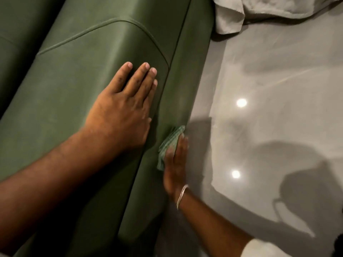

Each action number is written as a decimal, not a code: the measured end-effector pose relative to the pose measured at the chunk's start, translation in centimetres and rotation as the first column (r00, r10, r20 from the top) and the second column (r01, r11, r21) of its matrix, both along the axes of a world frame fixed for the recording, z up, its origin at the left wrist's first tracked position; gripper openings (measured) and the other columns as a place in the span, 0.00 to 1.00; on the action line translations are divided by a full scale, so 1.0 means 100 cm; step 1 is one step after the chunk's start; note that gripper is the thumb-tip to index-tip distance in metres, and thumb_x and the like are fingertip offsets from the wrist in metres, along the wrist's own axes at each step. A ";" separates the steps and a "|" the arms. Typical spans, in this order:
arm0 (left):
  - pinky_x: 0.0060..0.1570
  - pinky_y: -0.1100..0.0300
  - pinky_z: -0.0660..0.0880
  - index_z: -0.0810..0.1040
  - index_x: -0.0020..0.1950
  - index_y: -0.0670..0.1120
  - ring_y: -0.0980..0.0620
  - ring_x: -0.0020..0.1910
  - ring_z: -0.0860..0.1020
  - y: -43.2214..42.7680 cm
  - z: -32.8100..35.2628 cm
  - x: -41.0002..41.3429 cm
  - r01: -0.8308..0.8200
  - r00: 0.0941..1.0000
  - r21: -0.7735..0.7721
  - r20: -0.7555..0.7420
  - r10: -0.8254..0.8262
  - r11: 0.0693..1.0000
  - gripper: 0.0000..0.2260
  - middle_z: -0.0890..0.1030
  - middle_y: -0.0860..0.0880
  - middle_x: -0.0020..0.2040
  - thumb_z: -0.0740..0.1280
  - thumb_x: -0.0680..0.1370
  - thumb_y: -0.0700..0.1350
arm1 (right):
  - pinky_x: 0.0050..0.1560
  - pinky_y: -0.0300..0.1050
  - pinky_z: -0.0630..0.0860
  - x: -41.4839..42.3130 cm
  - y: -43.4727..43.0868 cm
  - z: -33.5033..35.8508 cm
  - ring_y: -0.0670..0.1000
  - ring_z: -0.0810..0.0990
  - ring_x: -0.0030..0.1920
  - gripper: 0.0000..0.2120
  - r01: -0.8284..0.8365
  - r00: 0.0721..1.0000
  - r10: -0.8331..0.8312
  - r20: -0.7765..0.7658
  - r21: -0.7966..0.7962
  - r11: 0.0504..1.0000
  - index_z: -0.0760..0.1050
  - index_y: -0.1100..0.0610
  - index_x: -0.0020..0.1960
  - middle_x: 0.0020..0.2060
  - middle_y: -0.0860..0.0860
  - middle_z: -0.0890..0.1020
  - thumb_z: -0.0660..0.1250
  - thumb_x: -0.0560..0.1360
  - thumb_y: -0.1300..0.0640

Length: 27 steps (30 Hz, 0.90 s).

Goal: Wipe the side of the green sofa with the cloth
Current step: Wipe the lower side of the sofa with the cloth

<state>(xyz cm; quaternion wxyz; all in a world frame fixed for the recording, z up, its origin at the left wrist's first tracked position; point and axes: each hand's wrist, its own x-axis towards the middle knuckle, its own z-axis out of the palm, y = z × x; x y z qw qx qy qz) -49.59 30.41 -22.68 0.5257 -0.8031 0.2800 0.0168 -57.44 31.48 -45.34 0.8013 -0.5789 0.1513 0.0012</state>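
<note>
The green sofa [89,52] fills the left half of the head view, its padded arm running from bottom centre to the top. My left hand [122,106] lies flat on top of the arm, fingers spread, holding nothing. My right hand [175,167], with a silver bracelet at the wrist, presses a folded green cloth [169,143] flat against the sofa's outer side panel [182,75]. Most of the cloth is hidden under my palm and fingers.
A glossy grey floor [278,89] lies right of the sofa, with two bright light reflections and my shadow on it. A crumpled grey fabric [263,10] sits on the floor at the top right, touching the sofa's far end.
</note>
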 end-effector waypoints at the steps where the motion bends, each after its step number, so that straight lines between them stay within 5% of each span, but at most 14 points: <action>1: 0.77 0.41 0.40 0.39 0.77 0.38 0.40 0.80 0.40 -0.001 0.000 -0.001 -0.004 1.000 -0.002 -0.005 0.004 1.000 0.34 0.42 0.38 0.80 0.40 0.77 0.56 | 0.80 0.53 0.43 -0.018 0.007 0.006 0.45 0.41 0.79 0.30 -0.032 0.999 0.032 -0.001 -0.020 0.999 0.42 0.35 0.71 0.76 0.41 0.43 0.41 0.72 0.26; 5: 0.77 0.41 0.40 0.39 0.78 0.38 0.40 0.80 0.40 -0.003 0.002 -0.003 -0.010 1.000 -0.010 -0.011 0.010 1.000 0.34 0.42 0.39 0.81 0.41 0.77 0.56 | 0.79 0.56 0.46 -0.023 0.013 0.021 0.50 0.42 0.80 0.31 0.056 0.998 -0.050 0.043 -0.138 0.989 0.42 0.44 0.76 0.79 0.49 0.46 0.41 0.77 0.33; 9: 0.78 0.43 0.42 0.43 0.78 0.39 0.43 0.80 0.42 0.002 0.005 -0.004 0.004 1.000 -0.075 -0.018 -0.006 0.997 0.34 0.46 0.40 0.81 0.43 0.77 0.56 | 0.79 0.56 0.45 0.067 -0.019 0.026 0.55 0.47 0.80 0.29 0.132 0.988 -0.110 0.110 -0.218 0.967 0.49 0.52 0.78 0.79 0.54 0.51 0.47 0.80 0.41; 12: 0.78 0.43 0.46 0.50 0.78 0.38 0.42 0.80 0.49 0.004 0.004 -0.002 0.013 1.000 -0.145 -0.015 -0.015 0.989 0.35 0.52 0.39 0.80 0.47 0.75 0.56 | 0.79 0.55 0.43 0.104 -0.036 0.026 0.52 0.44 0.80 0.30 0.115 0.993 -0.110 0.039 -0.161 0.980 0.48 0.49 0.78 0.80 0.52 0.49 0.45 0.78 0.40; 20: 0.77 0.42 0.50 0.57 0.77 0.39 0.44 0.80 0.53 -0.004 0.008 0.014 -0.017 0.997 -0.138 -0.079 0.006 0.990 0.36 0.57 0.41 0.79 0.49 0.74 0.60 | 0.79 0.54 0.45 0.024 -0.001 0.029 0.46 0.39 0.79 0.27 0.059 0.996 -0.042 0.082 -0.224 0.973 0.34 0.31 0.72 0.79 0.47 0.44 0.38 0.76 0.31; 27: 0.77 0.41 0.48 0.60 0.76 0.41 0.44 0.79 0.56 -0.003 0.029 0.068 0.092 0.990 -0.208 -0.083 -0.111 0.974 0.38 0.62 0.42 0.78 0.47 0.74 0.65 | 0.79 0.55 0.49 0.143 -0.042 0.039 0.56 0.53 0.79 0.37 0.231 0.965 -0.184 0.187 -0.272 0.934 0.56 0.55 0.77 0.78 0.57 0.59 0.43 0.76 0.32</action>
